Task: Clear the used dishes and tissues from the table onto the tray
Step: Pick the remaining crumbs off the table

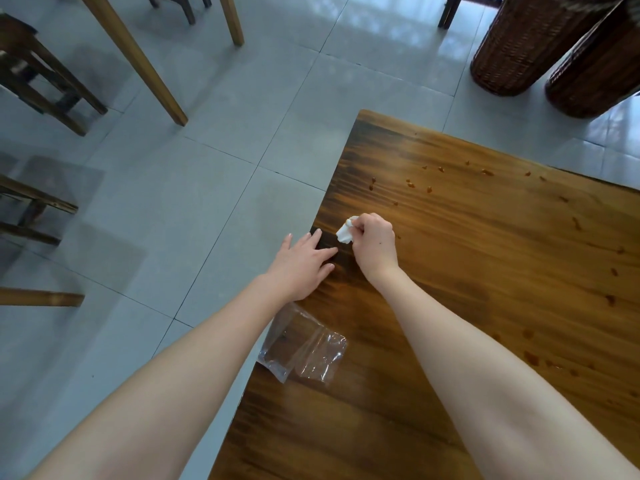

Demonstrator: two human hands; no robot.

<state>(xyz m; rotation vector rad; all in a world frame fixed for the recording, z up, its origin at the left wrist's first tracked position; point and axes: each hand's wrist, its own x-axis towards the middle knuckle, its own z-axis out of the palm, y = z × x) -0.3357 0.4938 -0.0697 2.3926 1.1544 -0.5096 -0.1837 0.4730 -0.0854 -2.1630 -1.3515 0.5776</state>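
Note:
My right hand point(374, 247) grips a crumpled white tissue point(345, 233) just above the left part of the wooden table point(467, 271). Beside it, my left hand point(303, 263) lies flat with straight fingers on the table's left edge, its fingertips close to the tissue. A clear plastic wrapper point(304, 348) lies on the table near the edge, under my left forearm. Small brown spots of spilled food point(429, 189) are scattered over the far and right parts of the tabletop. No tray and no dishes are in view.
Grey tiled floor point(207, 168) lies to the left of the table. Wooden stools point(38, 74) and table legs point(145, 64) stand at the far left. Two dark wicker baskets point(533, 46) stand on the floor beyond the table's far right.

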